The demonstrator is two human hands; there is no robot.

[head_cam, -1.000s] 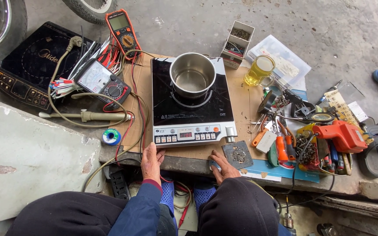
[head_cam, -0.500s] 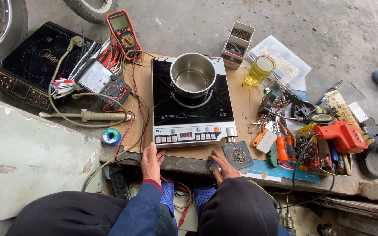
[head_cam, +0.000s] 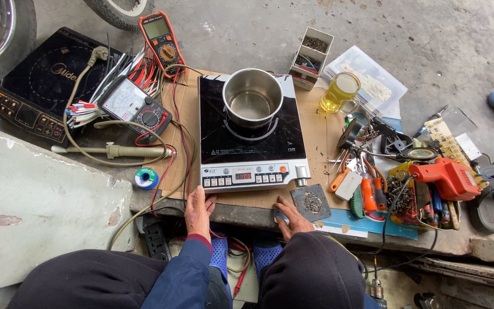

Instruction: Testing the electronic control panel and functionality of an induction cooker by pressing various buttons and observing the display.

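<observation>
A black and white induction cooker [head_cam: 253,140] lies on cardboard on a low bench, with a steel pot [head_cam: 252,98] standing on its glass top. Its front panel shows a lit red display. My left hand [head_cam: 199,213] rests flat on the bench edge just below the cooker's left front corner, fingers together, holding nothing. My right hand [head_cam: 290,218] rests on the bench edge below the cooker's right front corner, next to a small square metal plate [head_cam: 311,202] with screws on it. What lies under that hand is hidden.
Left of the cooker lie an analog meter [head_cam: 134,106], an orange digital multimeter [head_cam: 162,41], a soldering iron [head_cam: 115,151], a solder spool [head_cam: 145,178] and a second black cooker [head_cam: 41,80]. To the right are a mug of yellow liquid [head_cam: 340,92], an orange drill [head_cam: 445,177] and several hand tools [head_cam: 367,189].
</observation>
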